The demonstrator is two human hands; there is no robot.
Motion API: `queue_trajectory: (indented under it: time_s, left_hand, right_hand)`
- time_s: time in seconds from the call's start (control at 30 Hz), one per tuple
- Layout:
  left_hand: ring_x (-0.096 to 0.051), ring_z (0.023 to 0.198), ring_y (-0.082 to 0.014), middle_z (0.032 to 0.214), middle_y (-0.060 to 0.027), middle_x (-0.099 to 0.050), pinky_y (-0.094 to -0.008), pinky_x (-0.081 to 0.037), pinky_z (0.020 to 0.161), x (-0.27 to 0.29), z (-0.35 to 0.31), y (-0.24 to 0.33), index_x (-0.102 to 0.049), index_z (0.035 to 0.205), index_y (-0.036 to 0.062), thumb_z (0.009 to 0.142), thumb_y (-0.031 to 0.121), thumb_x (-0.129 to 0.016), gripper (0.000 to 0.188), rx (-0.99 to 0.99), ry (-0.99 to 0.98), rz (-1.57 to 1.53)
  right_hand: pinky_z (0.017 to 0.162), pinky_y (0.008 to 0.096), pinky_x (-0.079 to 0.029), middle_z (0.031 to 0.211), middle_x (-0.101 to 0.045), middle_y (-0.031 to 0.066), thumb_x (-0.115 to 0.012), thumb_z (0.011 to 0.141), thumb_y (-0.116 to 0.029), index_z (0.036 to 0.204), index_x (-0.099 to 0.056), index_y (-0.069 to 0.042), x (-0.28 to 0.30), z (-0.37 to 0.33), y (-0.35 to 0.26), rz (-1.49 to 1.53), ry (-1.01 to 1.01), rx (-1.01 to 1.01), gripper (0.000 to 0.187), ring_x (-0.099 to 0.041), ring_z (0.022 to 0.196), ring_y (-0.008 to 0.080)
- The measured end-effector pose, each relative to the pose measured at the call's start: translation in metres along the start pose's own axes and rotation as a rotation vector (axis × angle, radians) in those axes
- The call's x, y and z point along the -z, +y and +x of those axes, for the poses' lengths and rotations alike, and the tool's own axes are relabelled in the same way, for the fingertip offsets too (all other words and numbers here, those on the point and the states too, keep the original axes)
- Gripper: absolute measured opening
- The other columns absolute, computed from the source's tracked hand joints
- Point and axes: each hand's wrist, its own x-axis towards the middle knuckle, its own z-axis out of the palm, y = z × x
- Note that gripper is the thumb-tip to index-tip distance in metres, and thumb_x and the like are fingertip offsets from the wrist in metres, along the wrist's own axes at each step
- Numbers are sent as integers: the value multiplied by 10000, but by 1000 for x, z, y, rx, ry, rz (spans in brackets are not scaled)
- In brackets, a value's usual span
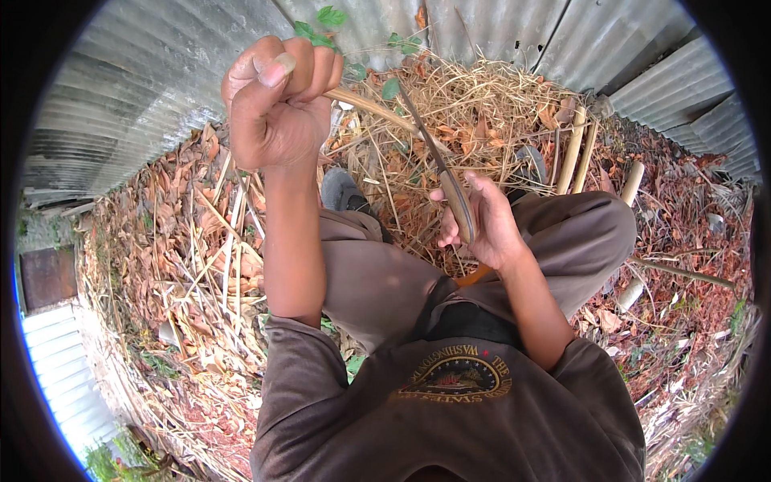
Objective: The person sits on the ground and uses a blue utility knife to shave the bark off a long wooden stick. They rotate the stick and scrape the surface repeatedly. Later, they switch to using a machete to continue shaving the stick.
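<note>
My left hand (277, 112) is raised at the upper left, its fingers closed in a fist round a pale split-bamboo strip (373, 109). The strip slants down to the right and passes behind the knife blade; whether the two touch I cannot tell. In my right hand (496, 225), above my lap, rests a long knife (458, 201) with a wooden handle. Its handle lies between the thumb and the loosely curled fingers, and the narrow dark blade points up and away to the left.
Dry straw and shavings (482, 96) are heaped in front of my bent legs. Cut bamboo pieces (572, 153) lie to the right, with a thin stick (683, 273) farther out. Brown leaves (177, 209) cover the ground at the left. Corrugated metal sheets (498, 28) wall off the far side.
</note>
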Motion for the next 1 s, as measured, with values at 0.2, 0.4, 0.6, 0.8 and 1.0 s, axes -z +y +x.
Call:
queue_trajectory:
  time_s: [0.2, 0.4, 0.6, 0.8, 1.0]
  left_hand:
    - [-184, 490, -87, 537, 30, -226, -293, -177, 492, 2, 0, 0, -270, 591, 132, 805, 96, -465, 292, -5, -10, 14]
    - [-182, 477, -89, 512, 36, -222, -288, -175, 509, 5, 0, 3, -246, 581, 166, 778, 178, -477, 304, 31, 58, 127]
    - [-194, 491, -92, 530, 28, -241, -292, -182, 508, -8, -4, 4, -285, 594, 142, 788, 147, -481, 276, 25, 59, 103]
    - [-209, 516, -86, 553, 26, -267, -290, -186, 509, 0, -8, 3, -338, 614, 107, 811, 97, -495, 252, -8, 13, 20]
    - [-197, 505, -99, 537, 23, -247, -298, -185, 529, -6, -8, 6, -288, 597, 148, 789, 161, -490, 278, 43, 56, 108]
  right_hand:
    - [784, 328, -499, 849, -660, 224, -285, 927, -640, 1249, -402, 80, -22, -3, -25, -40, -39, 59, 798, -669, 867, 263]
    - [798, 324, -502, 811, -659, 208, -318, 916, -656, 1303, -386, 49, -12, 5, -19, -333, 70, -16, 807, -675, 757, 257]
    - [624, 309, -471, 679, -602, 70, -642, 846, -227, 1121, -541, 22, 53, 50, 53, -770, 413, 116, 385, -602, 623, 155]
    - [632, 354, -467, 666, -568, 124, -631, 765, -161, 1143, -515, -16, 28, 57, 61, -1131, 649, 356, 421, -561, 592, 233]
    - [672, 412, -484, 708, -604, 177, -649, 822, -149, 1199, -468, -43, 21, 55, 60, -1232, 688, 359, 431, -635, 679, 315]
